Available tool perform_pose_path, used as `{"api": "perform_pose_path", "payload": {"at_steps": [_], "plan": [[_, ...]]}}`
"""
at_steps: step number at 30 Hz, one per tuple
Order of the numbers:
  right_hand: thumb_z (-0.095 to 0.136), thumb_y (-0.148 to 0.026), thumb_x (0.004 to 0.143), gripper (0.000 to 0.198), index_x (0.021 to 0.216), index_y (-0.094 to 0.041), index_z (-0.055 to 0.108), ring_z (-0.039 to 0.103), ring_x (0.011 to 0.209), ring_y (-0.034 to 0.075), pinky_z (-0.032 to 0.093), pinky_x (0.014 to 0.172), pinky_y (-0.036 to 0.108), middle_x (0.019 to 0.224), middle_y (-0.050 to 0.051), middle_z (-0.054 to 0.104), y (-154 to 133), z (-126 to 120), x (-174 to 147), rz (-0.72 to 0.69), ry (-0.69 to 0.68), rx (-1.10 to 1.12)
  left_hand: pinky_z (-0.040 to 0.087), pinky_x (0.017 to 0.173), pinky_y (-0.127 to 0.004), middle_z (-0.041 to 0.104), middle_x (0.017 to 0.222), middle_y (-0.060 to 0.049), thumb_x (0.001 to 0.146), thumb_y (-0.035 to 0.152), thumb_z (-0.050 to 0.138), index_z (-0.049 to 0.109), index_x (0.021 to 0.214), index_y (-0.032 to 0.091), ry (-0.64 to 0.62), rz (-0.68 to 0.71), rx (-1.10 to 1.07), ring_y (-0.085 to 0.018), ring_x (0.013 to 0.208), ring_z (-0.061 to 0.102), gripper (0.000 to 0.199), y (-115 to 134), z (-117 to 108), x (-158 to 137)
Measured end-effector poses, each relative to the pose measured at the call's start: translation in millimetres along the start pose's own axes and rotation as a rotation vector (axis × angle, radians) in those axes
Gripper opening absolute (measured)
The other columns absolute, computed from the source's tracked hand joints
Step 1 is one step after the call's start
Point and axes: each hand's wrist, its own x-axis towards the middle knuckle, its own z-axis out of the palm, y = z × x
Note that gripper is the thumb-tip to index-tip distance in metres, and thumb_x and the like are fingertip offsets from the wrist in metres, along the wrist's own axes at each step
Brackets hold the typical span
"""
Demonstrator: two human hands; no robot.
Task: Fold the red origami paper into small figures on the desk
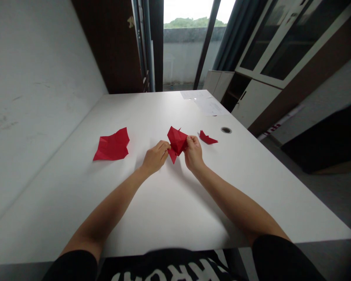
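Note:
A folded piece of red paper (178, 140) is held up above the white table between my two hands. My left hand (157, 157) pinches its lower left edge, fingers closed. At the right edge, my right hand (194, 152) grips the paper between thumb and fingers. The paper has several creased flaps, and one point hangs down between the hands. Just right of my right hand lies a small folded red paper shape (208, 138). To the left, a creased sheet of red paper (112, 145) rests on the table with its edges raised.
The white table (169, 218) meets a wall (41, 78) on the left. White paper sheets (210, 106) lie at its far right, near a round cable hole (226, 130). Beyond stand a cabinet (257, 97) and a glass door (187, 50).

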Motion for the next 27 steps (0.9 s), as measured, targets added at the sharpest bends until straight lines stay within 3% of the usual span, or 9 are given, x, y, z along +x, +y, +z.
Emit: {"api": "perform_pose_path", "payload": {"at_steps": [4, 8, 14, 19, 23, 27], "plan": [[0.068, -0.058, 0.087, 0.037, 0.079, -0.025, 0.053, 0.044, 0.065, 0.014, 0.042, 0.062, 0.029, 0.070, -0.003, 0.047, -11.7, 2.9, -7.5, -0.099, -0.137, -0.112, 0.046, 0.079, -0.030, 0.066, 0.103, -0.004, 0.085, 0.015, 0.063, 0.067, 0.094, 0.025, 0.024, -0.114, -0.161, -0.019, 0.087, 0.060, 0.014, -3.6, -0.9, 2.1], [0.057, -0.060, 0.094, 0.040, 0.077, -0.024, 0.063, 0.050, 0.073, 0.017, 0.045, 0.070, 0.032, 0.073, 0.001, 0.053, -23.6, 6.2, -11.7, -0.191, -0.293, -0.189, 0.047, 0.076, -0.028, 0.066, 0.092, -0.002, 0.084, 0.023, 0.070, 0.060, 0.086, 0.021, 0.062, -0.199, -0.513, -0.015, 0.079, 0.059, 0.010, -9.0, -2.1, 8.5], [0.068, -0.044, 0.091, 0.026, 0.114, -0.031, 0.068, 0.054, 0.074, 0.017, 0.047, 0.070, 0.033, 0.085, 0.000, 0.063, -35.7, 6.6, -9.2, -0.278, -0.345, -0.311, 0.053, 0.078, -0.030, 0.063, 0.080, 0.000, 0.080, 0.026, 0.069, 0.056, 0.079, 0.018, 0.038, -0.290, -0.883, -0.013, 0.075, 0.060, 0.015, -14.3, -7.4, 11.9], [0.067, -0.040, 0.089, 0.026, 0.113, -0.029, 0.065, 0.061, 0.091, 0.019, 0.050, 0.074, 0.033, 0.105, 0.003, 0.067, -34.0, 6.3, -9.4, -0.370, -0.310, -0.479, 0.059, 0.087, -0.042, 0.065, 0.077, -0.001, 0.075, 0.016, 0.060, 0.055, 0.076, 0.018, 0.002, -0.381, -1.103, -0.016, 0.074, 0.065, 0.006, -9.9, -10.2, 10.9], [0.072, -0.043, 0.085, 0.032, 0.108, -0.027, 0.057, 0.061, 0.078, 0.015, 0.049, 0.063, 0.028, 0.093, -0.001, 0.065, -27.3, 5.4, -8.0, -0.310, -0.195, -0.451, 0.057, 0.094, -0.051, 0.067, 0.081, -0.002, 0.074, 0.012, 0.055, 0.057, 0.079, 0.018, 0.049, -0.470, -1.184, -0.020, 0.084, 0.069, 0.008, -7.6, -9.2, 9.7], [0.067, -0.045, 0.088, 0.024, 0.093, -0.023, 0.062, 0.063, 0.076, 0.015, 0.050, 0.062, 0.028, 0.087, 0.001, 0.067, -23.8, 6.2, -7.6, -0.190, -0.299, -0.415, 0.054, 0.098, -0.055, 0.069, 0.086, -0.005, 0.072, 0.012, 0.056, 0.057, 0.078, 0.018, 0.005, -0.512, -1.218, -0.026, 0.095, 0.071, 0.009, -5.6, -8.2, 7.7]]}}
